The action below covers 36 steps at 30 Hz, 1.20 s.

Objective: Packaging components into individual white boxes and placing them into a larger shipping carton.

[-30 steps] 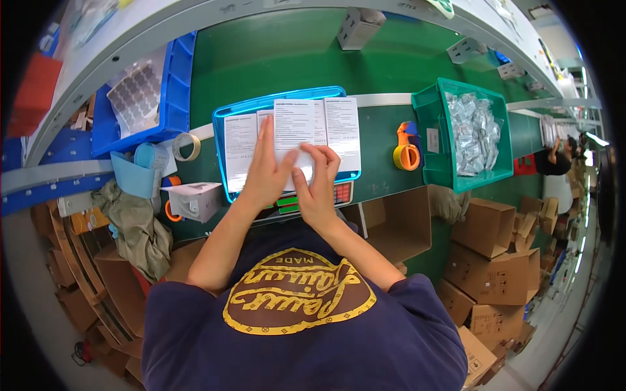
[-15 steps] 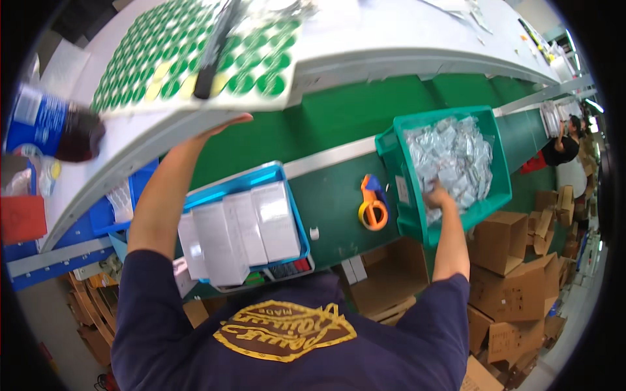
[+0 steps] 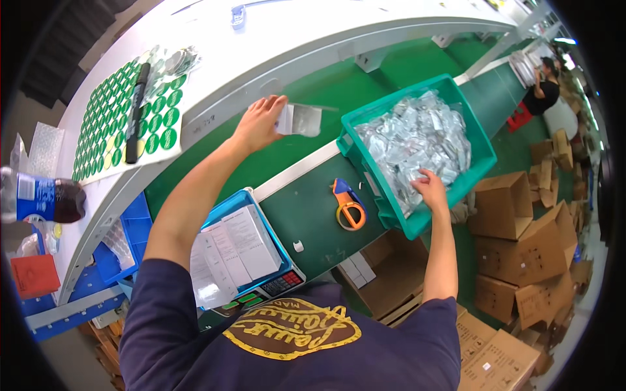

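Observation:
My left hand (image 3: 259, 125) is raised beside the edge of the white shelf, its fingers closed on a small clear plastic packet (image 3: 304, 120) with something pale inside. On the right, my right hand (image 3: 432, 190) reaches over the near side of a green plastic bin (image 3: 484, 155). Its thumb and forefinger are apart, at the surface of a heap of clear packets (image 3: 417, 133) in the bin; the other fingers are partly hidden. An orange and blue tape dispenser (image 3: 350, 212) lies on the dark green bench (image 3: 300, 208) between my arms.
A blue tray (image 3: 285, 262) of white boxes (image 3: 248, 241) sits near my body, by a keypad device (image 3: 283, 282). The shelf (image 3: 261, 49) bears green round stickers (image 3: 160, 124), a black marker (image 3: 136, 117) and a drink bottle (image 3: 45, 197). Cardboard boxes (image 3: 521, 254) and a person (image 3: 542, 94) are at right.
My left hand has come out from under the shelf edge and now shows a packet in its grip. My right hand has lifted from among the packets. The whole view has shifted.

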Available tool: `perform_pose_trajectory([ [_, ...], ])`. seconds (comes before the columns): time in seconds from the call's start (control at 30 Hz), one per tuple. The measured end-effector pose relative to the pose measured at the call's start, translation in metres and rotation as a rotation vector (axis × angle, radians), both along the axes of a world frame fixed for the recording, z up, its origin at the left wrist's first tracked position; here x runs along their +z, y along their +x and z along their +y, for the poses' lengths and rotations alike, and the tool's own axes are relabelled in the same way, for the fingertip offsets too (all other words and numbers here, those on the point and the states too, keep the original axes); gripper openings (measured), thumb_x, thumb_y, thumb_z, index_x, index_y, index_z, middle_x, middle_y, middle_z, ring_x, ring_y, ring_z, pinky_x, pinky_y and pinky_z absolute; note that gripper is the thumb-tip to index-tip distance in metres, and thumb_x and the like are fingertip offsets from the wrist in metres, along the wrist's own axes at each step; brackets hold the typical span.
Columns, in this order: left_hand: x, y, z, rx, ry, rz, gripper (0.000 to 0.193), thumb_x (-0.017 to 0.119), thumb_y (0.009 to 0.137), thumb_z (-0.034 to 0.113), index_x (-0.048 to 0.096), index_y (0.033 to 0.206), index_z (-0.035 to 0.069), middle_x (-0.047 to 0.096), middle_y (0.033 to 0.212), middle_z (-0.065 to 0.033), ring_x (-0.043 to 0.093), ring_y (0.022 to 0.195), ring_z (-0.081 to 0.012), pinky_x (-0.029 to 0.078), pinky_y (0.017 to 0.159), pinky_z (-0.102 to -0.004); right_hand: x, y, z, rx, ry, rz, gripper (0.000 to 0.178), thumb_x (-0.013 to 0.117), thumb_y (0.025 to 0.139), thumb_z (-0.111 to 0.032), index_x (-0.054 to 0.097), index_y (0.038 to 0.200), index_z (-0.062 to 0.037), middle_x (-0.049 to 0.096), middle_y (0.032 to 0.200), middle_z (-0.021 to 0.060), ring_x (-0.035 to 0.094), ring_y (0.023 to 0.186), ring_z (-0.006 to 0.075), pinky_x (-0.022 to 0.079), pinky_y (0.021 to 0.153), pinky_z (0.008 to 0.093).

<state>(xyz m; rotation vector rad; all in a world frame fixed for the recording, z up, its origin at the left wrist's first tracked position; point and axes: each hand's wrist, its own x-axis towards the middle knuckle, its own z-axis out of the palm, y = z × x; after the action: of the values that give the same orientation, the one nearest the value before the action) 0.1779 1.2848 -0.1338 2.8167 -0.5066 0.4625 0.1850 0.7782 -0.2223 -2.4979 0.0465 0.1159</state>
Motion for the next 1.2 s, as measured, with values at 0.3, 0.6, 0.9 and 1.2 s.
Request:
perform_pose_trajectory([
  [0.3,0.127,-0.185,-0.144,0.030,-0.773,-0.150,0.081,0.088,0.057,0.017,0.046,0.125,0.004,0.053,0.110,-0.0165,0.053,0.105,-0.0368,0.044,0.094,-0.0437,0.257,-0.207,0.128,0.146,1.176,-0.369,0.031,0.064,0.095,-0.023,0.050,0.119,-0.0062,0.059,0.106,0.0043,0.058,0.091,0.0134,0.049,0.077,0.0272],
  [0.6,0.124,-0.348,-0.171,0.219,-0.704,-0.297,0.085,0.087,0.056,0.018,0.045,0.129,0.009,0.050,0.108,-0.0135,0.050,0.098,-0.0335,0.041,0.083,-0.0431,0.326,-0.335,0.176,0.312,0.311,-0.498,0.015,0.076,0.081,-0.005,0.063,0.087,-0.0044,0.056,0.093,-0.0016,0.044,0.072,0.0022,0.033,0.057,0.0197],
  [0.9,0.103,-0.417,-0.187,0.350,-0.648,-0.378,0.097,0.088,0.057,0.023,0.039,0.139,0.004,0.053,0.105,-0.0152,0.054,0.095,-0.0332,0.046,0.080,-0.0404,0.284,-0.372,0.185,0.681,0.379,-0.189,0.030,0.067,0.086,-0.002,0.055,0.112,0.0011,0.065,0.102,0.0138,0.066,0.094,0.0204,0.052,0.075,0.0322],
  [1.2,0.078,-0.451,-0.204,0.349,-0.715,-0.336,0.110,0.089,0.054,0.032,0.033,0.144,0.005,0.055,0.127,-0.0175,0.067,0.095,-0.0309,0.057,0.074,-0.0364,0.236,-0.357,0.175,0.789,-0.010,-0.510,0.009,0.068,0.084,-0.009,0.068,0.091,-0.0022,0.058,0.110,0.0115,0.050,0.104,0.0292,0.041,0.090,0.0376],
])
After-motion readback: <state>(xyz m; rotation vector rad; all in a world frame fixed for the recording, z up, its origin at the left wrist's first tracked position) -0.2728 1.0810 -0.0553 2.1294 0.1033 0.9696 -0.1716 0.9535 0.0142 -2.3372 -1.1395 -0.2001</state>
